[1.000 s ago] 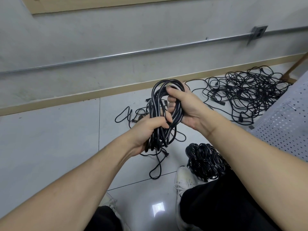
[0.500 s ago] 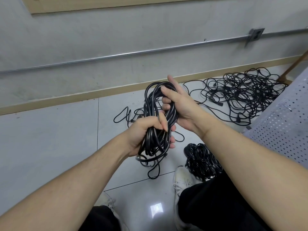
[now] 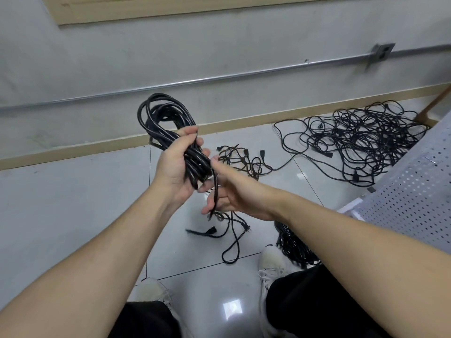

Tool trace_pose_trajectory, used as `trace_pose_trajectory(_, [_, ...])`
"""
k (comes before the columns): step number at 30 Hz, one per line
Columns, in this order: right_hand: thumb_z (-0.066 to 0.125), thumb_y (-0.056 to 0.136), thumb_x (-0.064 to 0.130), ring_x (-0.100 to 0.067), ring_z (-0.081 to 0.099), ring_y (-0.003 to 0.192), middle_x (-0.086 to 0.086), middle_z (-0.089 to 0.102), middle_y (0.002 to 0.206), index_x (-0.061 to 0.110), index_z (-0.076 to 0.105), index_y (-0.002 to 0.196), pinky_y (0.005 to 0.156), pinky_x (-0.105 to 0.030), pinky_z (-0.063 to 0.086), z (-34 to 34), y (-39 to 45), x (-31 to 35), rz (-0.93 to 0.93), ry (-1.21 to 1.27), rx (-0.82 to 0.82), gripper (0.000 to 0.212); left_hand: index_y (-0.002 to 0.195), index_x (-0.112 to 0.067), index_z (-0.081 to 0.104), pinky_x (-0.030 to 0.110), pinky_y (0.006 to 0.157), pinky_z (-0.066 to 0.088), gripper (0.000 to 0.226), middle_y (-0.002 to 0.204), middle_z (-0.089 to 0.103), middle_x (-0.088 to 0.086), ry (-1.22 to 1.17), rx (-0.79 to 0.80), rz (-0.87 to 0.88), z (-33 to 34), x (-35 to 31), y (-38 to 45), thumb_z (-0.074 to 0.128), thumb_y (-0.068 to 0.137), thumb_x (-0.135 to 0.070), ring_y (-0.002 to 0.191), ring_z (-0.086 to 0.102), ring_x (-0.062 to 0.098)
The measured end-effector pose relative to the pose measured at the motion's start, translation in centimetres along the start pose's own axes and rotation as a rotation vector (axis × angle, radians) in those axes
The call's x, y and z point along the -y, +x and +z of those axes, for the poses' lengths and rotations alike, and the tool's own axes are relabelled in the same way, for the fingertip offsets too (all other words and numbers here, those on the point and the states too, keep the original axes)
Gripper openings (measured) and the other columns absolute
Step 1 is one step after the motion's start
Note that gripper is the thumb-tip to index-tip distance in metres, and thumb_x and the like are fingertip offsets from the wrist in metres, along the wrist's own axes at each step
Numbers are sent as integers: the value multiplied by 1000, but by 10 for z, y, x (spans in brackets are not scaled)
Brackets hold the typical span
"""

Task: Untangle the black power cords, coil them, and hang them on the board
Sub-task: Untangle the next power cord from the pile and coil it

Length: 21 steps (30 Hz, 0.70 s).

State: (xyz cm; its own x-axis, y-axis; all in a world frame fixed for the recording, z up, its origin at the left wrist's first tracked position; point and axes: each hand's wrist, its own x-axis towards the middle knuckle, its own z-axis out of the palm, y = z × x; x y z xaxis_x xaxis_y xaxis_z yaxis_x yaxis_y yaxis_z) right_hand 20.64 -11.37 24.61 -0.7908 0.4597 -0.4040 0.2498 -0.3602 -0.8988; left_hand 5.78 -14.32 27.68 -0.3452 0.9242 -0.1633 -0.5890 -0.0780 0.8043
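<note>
Black coil (image 3: 168, 132): gripped in my left hand (image 3: 175, 167), fingers curled round the bunched loops, loops fanning up toward 11 o'clock.
Change: a second ago both my hands clamped the bundle; now my right hand (image 3: 229, 196) has come off it and dropped to 5 o'clock of the coil.
Right fingers: loosely pinching the loose tail (image 3: 215, 191) that hangs from the bundle; motion blur hides how firmly.
Meaning: I judge the coil is formed, and the tail is next to be wrapped round it before hanging.
Tangled cords (image 3: 366, 142): large pile on the floor at 2 o'clock, still to sort.
Small tangle (image 3: 241, 159): on the tiles just beyond my right hand.
Finished coils (image 3: 292, 245): by my right shoe.
Perforated board (image 3: 415, 191): at 3 o'clock, nothing hung where visible.
</note>
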Motion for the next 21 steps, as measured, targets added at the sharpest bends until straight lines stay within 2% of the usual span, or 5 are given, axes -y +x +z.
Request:
trace_pose_trajectory(3, [43, 94, 73, -20, 54, 61, -1, 57, 63, 14, 58, 96, 67, -33, 45, 6, 1, 0, -42, -178, -72, 61, 93, -22, 71, 32, 65, 47, 23, 71, 58, -2, 146, -188, 120, -11, -8, 6, 54, 98, -7, 62, 54, 16])
trace_pose_trajectory(9, [62, 97, 53, -5, 52, 48, 3, 57, 60, 17, 49, 74, 47, -11, 35, -12, -16, 10, -72, -774, -199, 44, 97, -27, 77, 16, 48, 38, 33, 70, 53, -6, 602, -448, 288, -34, -20, 12, 54, 88, -5, 47, 44, 0])
trace_pose_trajectory(14, [62, 100, 25, -15, 49, 50, 1, 44, 52, 22, 56, 66, 63, -27, 53, -31, -15, 14, -203, -248, -190, 35, 86, -40, 75, 22, 56, 40, 33, 62, 53, -7, 987, -343, 262, -40, -22, 10, 51, 84, -17, 46, 42, 5])
trace_pose_trajectory(17, [50, 105, 17, -11, 29, 46, 4, 39, 56, 14, 64, 83, 44, -22, 30, -42, -20, 22, -309, -24, -248, 27, 85, -39, 77, 22, 58, 41, 27, 59, 58, -11, 1118, -112, 138, -38, -14, 8, 59, 88, -19, 51, 48, 5])
trace_pose_trajectory(21, [51, 106, 21, -8, 29, 44, 3, 43, 58, 14, 68, 87, 44, -20, 23, -42, -24, 25, -403, -37, -384, 26, 96, -33, 80, 23, 87, 51, 13, 96, 77, -9, 1031, 87, -27, -24, 5, -1, 69, 94, -40, 94, 69, 7])
